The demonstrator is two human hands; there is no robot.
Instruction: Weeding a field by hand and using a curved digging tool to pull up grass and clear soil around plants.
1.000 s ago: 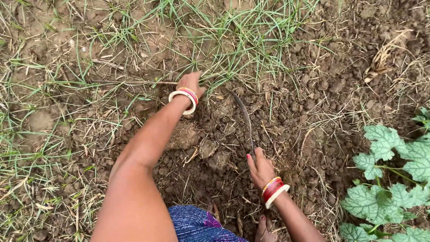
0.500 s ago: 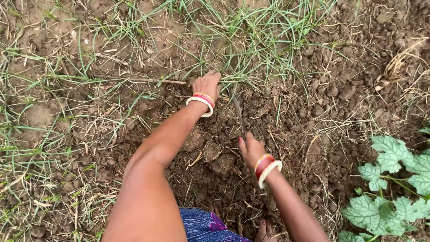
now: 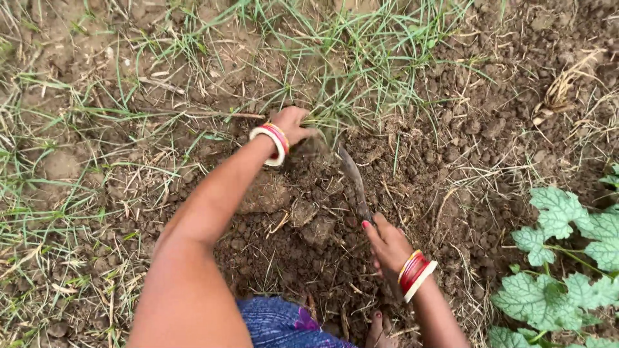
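I see the right hand (image 3: 387, 245) clamped on 1 sickle (image 3: 353, 183); its blade runs from near right to far left, tip at the grass clump (image 3: 348, 96). The left hand (image 3: 293, 124) grips that clump.

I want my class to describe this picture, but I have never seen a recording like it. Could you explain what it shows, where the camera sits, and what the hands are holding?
There is no machine here: a person works with two bare hands, and the one camera sits on their head, looking down. The ground is loose brown soil with scattered dry straw. The left hand, with bangles at the wrist, grips a tuft of green grass at its base. The right hand, also with bangles, holds a small curved blade whose tip points toward that tuft. At lower right grows a broad-leaved plant. Blue patterned cloth shows at the bottom edge.
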